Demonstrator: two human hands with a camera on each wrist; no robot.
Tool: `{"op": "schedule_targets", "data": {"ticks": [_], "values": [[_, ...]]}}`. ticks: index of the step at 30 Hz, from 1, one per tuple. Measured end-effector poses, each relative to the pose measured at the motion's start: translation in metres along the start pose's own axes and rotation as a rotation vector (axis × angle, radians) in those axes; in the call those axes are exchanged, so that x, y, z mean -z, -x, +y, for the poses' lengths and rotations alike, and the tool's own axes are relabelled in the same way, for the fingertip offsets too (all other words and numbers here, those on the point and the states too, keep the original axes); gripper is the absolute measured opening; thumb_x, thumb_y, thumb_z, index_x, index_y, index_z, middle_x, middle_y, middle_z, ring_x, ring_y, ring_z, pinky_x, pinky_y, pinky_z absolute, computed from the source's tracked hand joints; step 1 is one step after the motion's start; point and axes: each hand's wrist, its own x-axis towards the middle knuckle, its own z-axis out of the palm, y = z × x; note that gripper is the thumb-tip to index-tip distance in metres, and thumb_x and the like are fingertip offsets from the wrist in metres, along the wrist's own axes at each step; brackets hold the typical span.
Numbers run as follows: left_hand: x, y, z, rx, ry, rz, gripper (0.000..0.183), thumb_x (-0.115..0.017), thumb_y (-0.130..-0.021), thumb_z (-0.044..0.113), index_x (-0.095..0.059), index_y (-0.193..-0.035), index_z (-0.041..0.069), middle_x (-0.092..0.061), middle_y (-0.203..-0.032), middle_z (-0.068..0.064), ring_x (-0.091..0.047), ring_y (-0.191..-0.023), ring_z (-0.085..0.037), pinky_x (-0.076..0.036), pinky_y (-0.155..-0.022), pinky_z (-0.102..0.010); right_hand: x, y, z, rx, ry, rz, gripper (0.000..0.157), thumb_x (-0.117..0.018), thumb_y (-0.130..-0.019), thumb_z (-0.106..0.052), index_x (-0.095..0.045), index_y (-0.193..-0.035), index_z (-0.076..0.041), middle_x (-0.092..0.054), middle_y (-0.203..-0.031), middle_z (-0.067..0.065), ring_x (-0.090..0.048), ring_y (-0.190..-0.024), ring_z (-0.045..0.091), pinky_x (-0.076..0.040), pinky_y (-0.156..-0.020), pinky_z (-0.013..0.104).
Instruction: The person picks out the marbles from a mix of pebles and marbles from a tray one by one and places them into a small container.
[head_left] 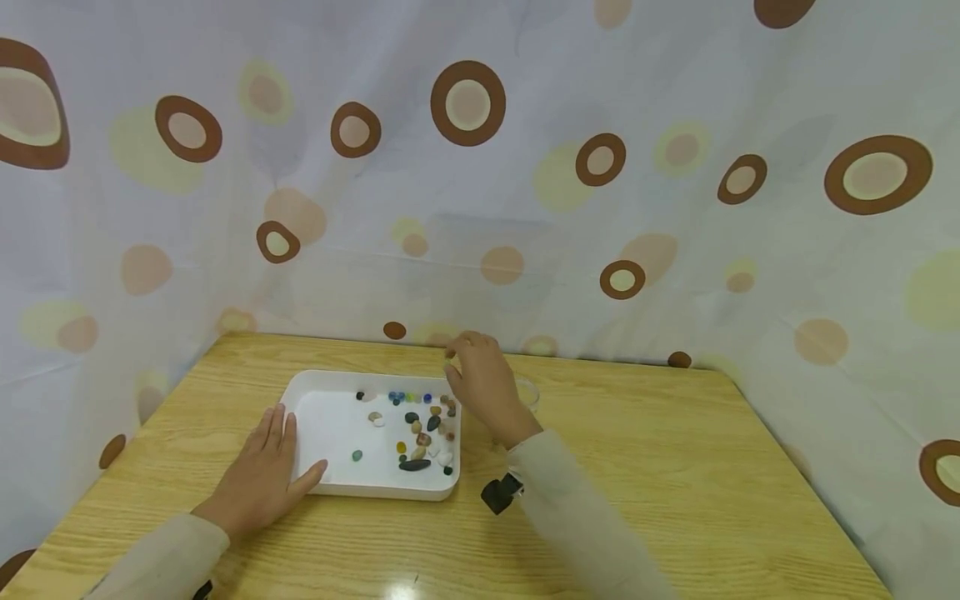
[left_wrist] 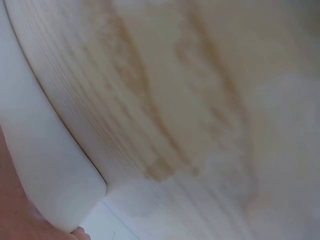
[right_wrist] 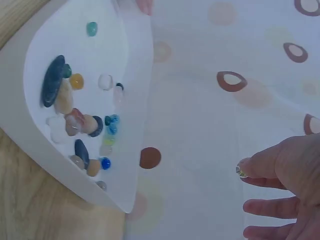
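Note:
A white tray (head_left: 337, 487) holds several pebbles and glass beads, mostly gathered at its right end. My left hand (head_left: 258, 475) rests over the tray's left edge, fingers straight and thumb spread along the near rim. My right hand (head_left: 487, 383) is raised above the tray's far right corner. Between its thumb and forefinger it pinches a small shiny glass bead (right_wrist: 241, 172), while the other fingers stay loosely extended. Among the stones are a long dark pebble (head_left: 415, 465), a green bead (head_left: 357, 456) lying apart, and a blue bead (right_wrist: 105, 163) near the far wall.
A clear round rim (head_left: 529, 393) shows just behind my right hand, mostly hidden by it. The wooden table (head_left: 675, 467) extends to the right. A patterned cloth (head_left: 555, 100) hangs behind the table and along both sides.

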Motion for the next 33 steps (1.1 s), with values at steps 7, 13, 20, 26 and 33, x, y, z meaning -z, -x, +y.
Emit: {"op": "schedule_targets", "data": {"ticks": [7,13,20,26,33], "values": [[-0.001,-0.002,0.000,0.003,-0.013,-0.002,0.094,-0.044,-0.096,0.056,-0.020,-0.140,-0.023,-0.011,-0.150,-0.040,-0.012,-0.139,-0.053,-0.020,-0.109,-0.064,0.034,0.020,0.016,-0.011,0.007,0.095,0.016,-0.067,-0.091,-0.016,-0.067,-0.105,-0.008,-0.053,-0.135,0.016,-0.045,-0.127,0.039,-0.052,-0.089,0.048],[0.000,-0.002,0.002,0.003,-0.015,0.001,0.094,-0.044,-0.096,0.056,-0.020,-0.140,-0.023,-0.011,-0.150,-0.040,-0.013,-0.139,-0.053,-0.020,-0.108,-0.064,0.049,0.036,0.043,-0.057,0.037,0.116,0.016,-0.069,-0.089,-0.016,-0.069,-0.102,-0.007,-0.055,-0.133,0.017,-0.046,-0.125,0.041,-0.045,-0.096,0.053],[0.002,0.000,0.003,0.004,-0.058,0.018,0.093,-0.045,-0.095,0.055,-0.022,-0.140,-0.023,-0.012,-0.150,-0.039,-0.016,-0.138,-0.053,-0.021,-0.109,-0.063,0.045,0.050,0.067,-0.120,0.064,0.043,0.017,-0.069,-0.089,-0.018,-0.068,-0.102,-0.006,-0.058,-0.127,0.016,-0.048,-0.122,0.040,-0.043,-0.098,0.053],[0.004,0.002,0.006,0.022,-0.109,0.056,0.094,-0.047,-0.094,0.056,-0.024,-0.139,-0.023,-0.016,-0.148,-0.040,-0.019,-0.136,-0.055,-0.022,-0.108,-0.064,0.041,0.054,0.073,-0.119,0.057,0.010,0.015,-0.068,-0.090,-0.018,-0.068,-0.100,-0.007,-0.060,-0.122,0.013,-0.048,-0.120,0.041,-0.045,-0.092,0.056],[0.003,0.003,0.006,0.045,-0.107,0.050,0.094,-0.047,-0.093,0.057,-0.025,-0.139,-0.023,-0.017,-0.148,-0.041,-0.019,-0.136,-0.055,-0.023,-0.107,-0.065,0.040,0.055,0.072,-0.092,0.065,0.007,0.016,-0.068,-0.090,-0.020,-0.068,-0.099,-0.007,-0.060,-0.124,0.014,-0.049,-0.120,0.043,-0.046,-0.090,0.058]]}}
